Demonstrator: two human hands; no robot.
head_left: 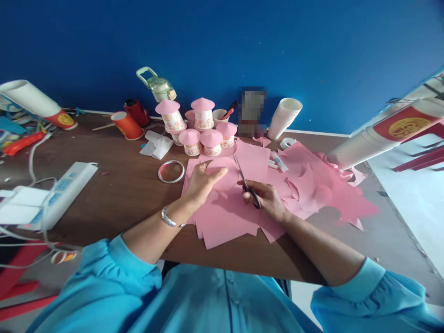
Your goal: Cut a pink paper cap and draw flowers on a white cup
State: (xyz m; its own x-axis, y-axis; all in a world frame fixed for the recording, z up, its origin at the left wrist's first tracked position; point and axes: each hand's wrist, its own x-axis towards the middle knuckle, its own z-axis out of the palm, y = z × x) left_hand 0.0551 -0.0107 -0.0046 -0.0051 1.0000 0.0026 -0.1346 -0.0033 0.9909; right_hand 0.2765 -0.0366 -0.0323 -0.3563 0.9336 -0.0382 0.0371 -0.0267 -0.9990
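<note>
My left hand (202, 181) pinches a round pink paper disc (225, 172) at its left side, thumb on top. In my right hand (265, 198) is a pair of scissors (243, 178) with black handles, its blades pointing up and away along the disc's right edge. Whether the blades touch the disc I cannot tell. Beneath both hands lie pink paper sheets (225, 222) in a loose pile. Just beyond them stand several decorated paper cups with pink cone tops (211, 138), some stacked on others.
To the right are pink paper scraps (312, 185), a glue stick (280, 162) and stacked white cups (285, 118). A tape roll (171, 171), crumpled tissue (157, 144) and orange cup (127, 126) stand left. A power strip (65, 192) with cables lies far left. A green-lidded bottle (160, 87) stands behind.
</note>
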